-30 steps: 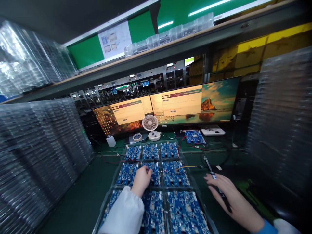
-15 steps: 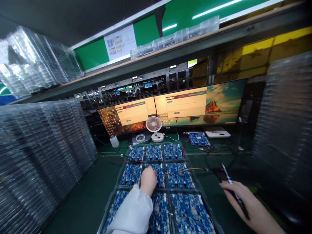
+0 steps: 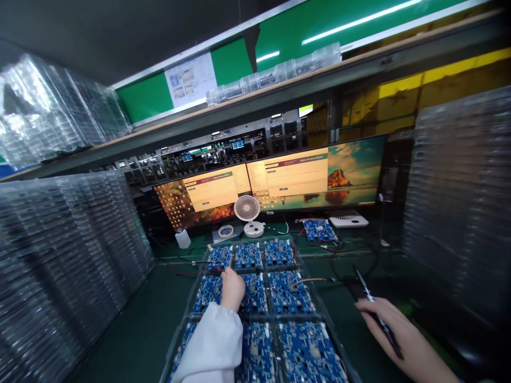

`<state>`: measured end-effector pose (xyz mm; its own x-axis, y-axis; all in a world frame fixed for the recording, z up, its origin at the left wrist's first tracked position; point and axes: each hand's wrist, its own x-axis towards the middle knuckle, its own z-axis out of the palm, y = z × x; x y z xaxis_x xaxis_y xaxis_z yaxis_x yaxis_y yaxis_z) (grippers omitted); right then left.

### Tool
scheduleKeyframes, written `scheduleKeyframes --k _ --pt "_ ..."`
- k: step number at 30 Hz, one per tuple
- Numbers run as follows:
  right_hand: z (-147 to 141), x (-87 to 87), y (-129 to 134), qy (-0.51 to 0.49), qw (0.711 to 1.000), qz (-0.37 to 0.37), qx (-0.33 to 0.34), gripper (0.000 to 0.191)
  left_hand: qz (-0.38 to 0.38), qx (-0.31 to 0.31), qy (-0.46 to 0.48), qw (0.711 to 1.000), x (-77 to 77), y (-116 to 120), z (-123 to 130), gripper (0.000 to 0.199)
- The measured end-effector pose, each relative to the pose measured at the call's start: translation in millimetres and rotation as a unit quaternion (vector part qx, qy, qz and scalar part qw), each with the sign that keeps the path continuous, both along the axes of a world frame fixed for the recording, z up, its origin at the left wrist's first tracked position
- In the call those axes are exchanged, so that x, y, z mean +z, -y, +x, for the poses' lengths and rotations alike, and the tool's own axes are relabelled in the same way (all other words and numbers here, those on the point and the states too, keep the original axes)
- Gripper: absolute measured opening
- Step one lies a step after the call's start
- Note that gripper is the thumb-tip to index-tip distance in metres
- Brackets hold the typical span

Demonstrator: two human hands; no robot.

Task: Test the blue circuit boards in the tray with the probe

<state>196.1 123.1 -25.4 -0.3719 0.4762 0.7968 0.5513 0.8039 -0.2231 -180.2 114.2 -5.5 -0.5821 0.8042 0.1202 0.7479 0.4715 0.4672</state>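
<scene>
My left hand [image 3: 233, 290], in a white sleeve, is closed over the middle row of a clear tray [image 3: 273, 315] of blue circuit boards [image 3: 288, 291]. Its fingertips pinch the end of a red and black cable [image 3: 202, 272] that comes in from the left; the connector itself is mostly hidden. To the right of the tray, my right hand [image 3: 393, 324] is wrapped round a black and white pen [image 3: 368, 292], its tip end pointing up and away. A yellow wire [image 3: 313, 280] reaches the middle-row board at the right, where a small red light glows.
Tall stacks of clear plastic trays stand at the left [image 3: 67, 266] and right [image 3: 459, 213]. Behind the boards are a small fan [image 3: 247, 208], a tape roll [image 3: 225, 231], a white bottle [image 3: 182, 239], another circuit board [image 3: 319, 231] and a wide monitor [image 3: 295, 175]. A shelf [image 3: 279, 88] crosses overhead.
My left hand has moved a little left, from the middle board toward the gap beside the left board, with the cable end following. My right hand still holds the pen. The view has shifted slightly.
</scene>
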Motion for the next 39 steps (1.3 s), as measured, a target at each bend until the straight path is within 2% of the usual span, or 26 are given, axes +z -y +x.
scheduleKeyframes --k 9,16,21,24,26,27,29,31,33,34,36,39 --pt "-3 2.8 3 -0.006 1.0 -0.009 0.002 0.016 -0.03 0.005 -0.025 0.999 1.1 -16 -18 0.015" --pt "-2 -0.6 2 -0.008 0.999 -0.03 0.007 0.015 -0.005 0.016 -0.027 0.999 11.5 -15 -15 0.019" --pt "-5 4.1 4 -0.012 0.998 -0.054 0.011 0.015 0.041 -0.007 0.038 0.998 19.7 6 -21 0.014" --pt "-5 7.4 7 -0.014 0.998 -0.063 0.01 0.013 0.102 -0.035 0.165 0.98 17.6 31 -22 0.011" --pt "-6 8.8 9 -0.014 0.998 -0.066 0.012 0.012 0.168 -0.025 0.322 0.931 16.0 49 -16 0.003" --pt "-6 9.2 10 -0.013 0.998 -0.068 0.012 0.011 0.185 -0.008 0.401 0.897 15.9 58 -12 0.009" --pt "-7 9.3 10 -0.01 0.997 -0.072 0.014 0.012 0.195 0.053 0.54 0.817 16.9 72 0 0.015" --pt "-7 8.5 10 -0.006 0.997 -0.075 0.013 0.013 0.209 0.107 0.652 0.721 16.8 82 10 0.013" --pt "-6 7.3 9 0.0 0.997 -0.079 0.008 0.014 0.249 0.126 0.724 0.631 12.1 89 14 0.024" --pt "-5 7.0 9 0.002 0.997 -0.08 0.003 0.015 0.272 0.126 0.744 0.597 7.8 91 15 0.026" --pt "0 7.6 9 0.006 0.997 -0.077 -0.01 0.016 0.313 0.118 0.767 0.547 -2.4 93 12 0.023" --pt "12 11.5 9 0.012 0.997 -0.066 -0.029 0.017 0.331 0.11 0.782 0.517 -12.9 94 10 0.011"
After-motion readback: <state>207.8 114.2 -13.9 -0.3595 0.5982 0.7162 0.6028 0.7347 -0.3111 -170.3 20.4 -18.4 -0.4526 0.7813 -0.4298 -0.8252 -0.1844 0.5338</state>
